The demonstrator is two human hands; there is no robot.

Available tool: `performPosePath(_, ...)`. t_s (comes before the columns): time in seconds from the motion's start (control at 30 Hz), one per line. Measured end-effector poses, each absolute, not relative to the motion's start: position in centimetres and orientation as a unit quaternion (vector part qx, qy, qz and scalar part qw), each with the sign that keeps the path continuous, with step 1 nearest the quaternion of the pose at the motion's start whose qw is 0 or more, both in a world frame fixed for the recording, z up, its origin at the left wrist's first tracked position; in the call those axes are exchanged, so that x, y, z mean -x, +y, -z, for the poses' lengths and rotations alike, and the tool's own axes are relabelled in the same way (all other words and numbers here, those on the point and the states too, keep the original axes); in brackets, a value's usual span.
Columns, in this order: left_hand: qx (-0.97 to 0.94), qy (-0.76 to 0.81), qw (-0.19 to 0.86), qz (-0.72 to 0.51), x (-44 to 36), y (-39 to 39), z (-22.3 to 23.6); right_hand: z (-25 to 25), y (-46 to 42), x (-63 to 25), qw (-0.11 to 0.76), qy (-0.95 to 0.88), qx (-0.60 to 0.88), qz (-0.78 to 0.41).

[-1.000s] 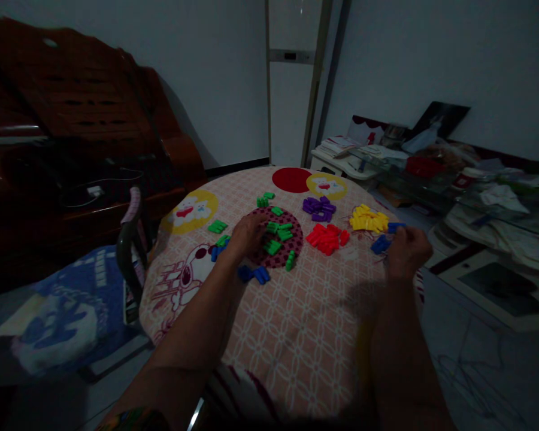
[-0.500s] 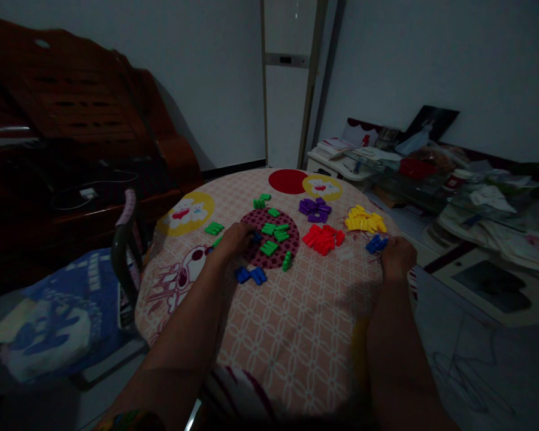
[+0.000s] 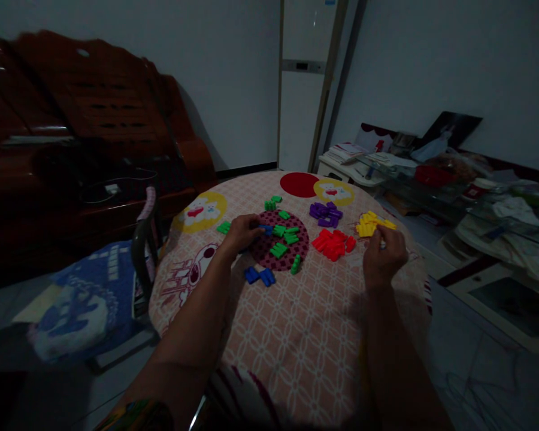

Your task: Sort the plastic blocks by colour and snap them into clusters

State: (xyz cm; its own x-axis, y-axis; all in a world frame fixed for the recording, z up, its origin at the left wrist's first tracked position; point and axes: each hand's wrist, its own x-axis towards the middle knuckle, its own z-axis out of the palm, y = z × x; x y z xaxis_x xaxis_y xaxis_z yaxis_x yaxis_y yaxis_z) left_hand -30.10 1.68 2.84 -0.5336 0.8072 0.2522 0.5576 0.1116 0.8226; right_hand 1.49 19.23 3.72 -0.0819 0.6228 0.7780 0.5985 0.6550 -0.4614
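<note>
**Drew right hand [image 3: 386, 254] inward; edged left hand [image 3: 241, 233], with blue piece [image 3: 266, 229], slightly farther out**

From the head view, judged purple heap [image 3: 326, 214], red heap [image 3: 330, 244] and yellow heap [image 3: 366, 225] as gathered, each close-set in one colour on the right side of the tablecloth [image 3: 305, 335]; judged green pieces [image 3: 291, 237] as left loose, strewn in small bunches on and around the maroon circle [image 3: 257, 256]; judged blue likewise as unfinished, with near blue pieces [image 3: 268, 277] lying just outside the circle, on the wearer's side.

Found left hand narrow, fingers bent, with blue piece at the fingertips, apparently pinched, just beside a green bunch; found right hand curled, thumb near fingertips, just beside the yellow heap; could not tell of anything held there, nor of contact with the yellow.

Against the frame half a second earlier, saw right hand shifted leftward, across the spot of some blue pieces; lost sight of those, and could not tell whether covered or picked up; saw blue piece clearer and farther out; lost one green piece behind left hand; noticed purple heap, red heap and near blue pieces unmoved on the cloth.
</note>
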Motion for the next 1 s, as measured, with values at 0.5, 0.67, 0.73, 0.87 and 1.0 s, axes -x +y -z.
performPosePath(0.5,-0.54,0.564,0.265,-0.566,22.2,4.0,-4.9,-3.0,12.8,4.6,0.449,-0.813,0.189,-0.319)
performPosePath(0.67,-0.59,0.564,0.199,-0.542,20.9,4.4,-4.8,-3.1,12.9,4.3,0.4,-0.796,0.175,-0.419)
performPosePath(0.73,-0.592,0.56,0.2,-0.544,20.6,4.4,-4.8,-3.1,13.2,4.1,0.38,-0.776,0.184,-0.468)
performPosePath(0.87,-0.577,0.561,0.208,-0.556,20.9,4.3,-4.9,-3.5,15.2,2.6,0.407,-0.739,0.24,-0.48)
performPosePath(1.0,-0.54,0.613,0.155,-0.555,22.8,3.8,-4.9,-3.7,19.6,-1.3,0.523,-0.676,0.341,-0.392)
